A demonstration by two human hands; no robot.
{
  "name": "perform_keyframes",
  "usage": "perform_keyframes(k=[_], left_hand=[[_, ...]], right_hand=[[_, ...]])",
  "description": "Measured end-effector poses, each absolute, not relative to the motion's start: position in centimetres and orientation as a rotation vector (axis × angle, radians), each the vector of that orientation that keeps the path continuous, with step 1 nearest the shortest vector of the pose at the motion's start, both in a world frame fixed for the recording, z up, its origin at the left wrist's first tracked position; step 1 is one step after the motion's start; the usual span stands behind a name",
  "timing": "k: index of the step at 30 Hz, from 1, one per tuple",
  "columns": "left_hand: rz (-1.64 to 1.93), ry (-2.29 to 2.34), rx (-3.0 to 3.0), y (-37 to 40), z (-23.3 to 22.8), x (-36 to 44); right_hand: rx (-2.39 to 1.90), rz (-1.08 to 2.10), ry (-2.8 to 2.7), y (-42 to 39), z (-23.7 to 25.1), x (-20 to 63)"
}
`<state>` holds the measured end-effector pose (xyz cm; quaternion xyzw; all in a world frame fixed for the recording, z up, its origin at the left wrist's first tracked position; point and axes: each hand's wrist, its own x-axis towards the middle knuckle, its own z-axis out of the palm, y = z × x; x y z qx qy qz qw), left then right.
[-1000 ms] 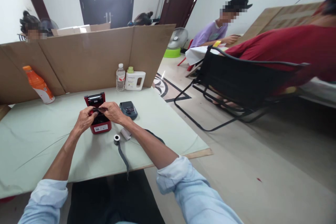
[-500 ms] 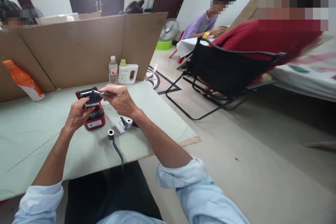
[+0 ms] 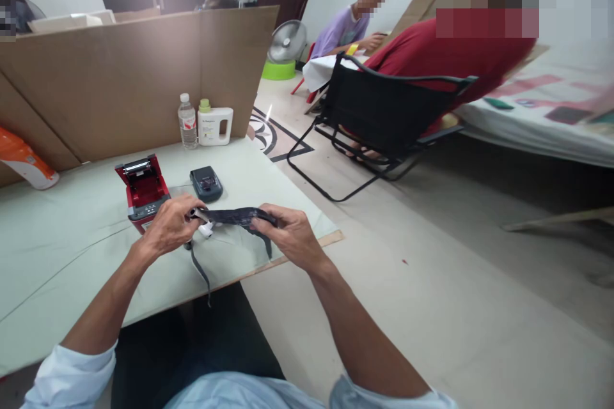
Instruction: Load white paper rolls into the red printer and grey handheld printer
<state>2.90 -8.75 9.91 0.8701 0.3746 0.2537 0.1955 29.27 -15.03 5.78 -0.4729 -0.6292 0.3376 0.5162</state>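
Note:
My left hand (image 3: pixel 170 225) is closed around a small roll (image 3: pixel 197 211) with a pale core. A dark strip (image 3: pixel 235 216) stretches from the roll to my right hand (image 3: pixel 290 235), whose fingers pinch its bunched end. One tail of the strip hangs below the right fingers. Just behind my left hand stands a red label printer (image 3: pixel 148 188), its lid raised and its bay showing. Below the strip, a white roll (image 3: pixel 206 229) lies partly hidden on the table. Another narrow dark strip (image 3: pixel 200 268) trails over the table's front edge.
A dark boxy device (image 3: pixel 206 183) sits right of the printer. Behind it stand a water bottle (image 3: pixel 187 121) and a white jug (image 3: pixel 215 125), before a cardboard screen (image 3: pixel 144 77). An orange bottle (image 3: pixel 26 160) leans at left. A person in red sits in a black folding chair (image 3: pixel 378 121).
My hands have moved from over the printer towards the front right and drawn apart, the dark strip now stretched between them. The printer bay and dark device have come into sight.

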Motion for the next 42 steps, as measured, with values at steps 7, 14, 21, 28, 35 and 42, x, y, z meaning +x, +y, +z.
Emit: perform_keyframes(k=[7, 14, 21, 28, 35, 42], left_hand=[[0.561, 0.973, 2.613, -6.2, 9.8, 8.4], [0.075, 1.053, 2.837, -1.6, 7.1, 16.2], [-0.218, 1.063, 2.819, -0.5, 5.5, 15.8], [-0.429, 1.030, 2.764, -1.1, 6.5, 13.4], [0.171, 1.143, 2.701, -2.4, 8.5, 7.8], [0.272, 1.304, 2.566, -8.1, 8.1, 1.0]], right_hand=[[-1.300, 0.641, -1.465, -15.9, 3.3, 33.4], [-1.397, 0.448, -1.430, -14.7, -2.0, 36.5], [-1.413, 0.434, -1.684, -14.1, -6.2, 36.0], [-1.284, 0.543, -1.810, -13.9, -5.6, 34.2], [-1.257, 0.574, -1.758, -15.2, -5.1, 34.2], [-1.273, 0.446, -1.633, -18.1, -3.1, 34.3]])
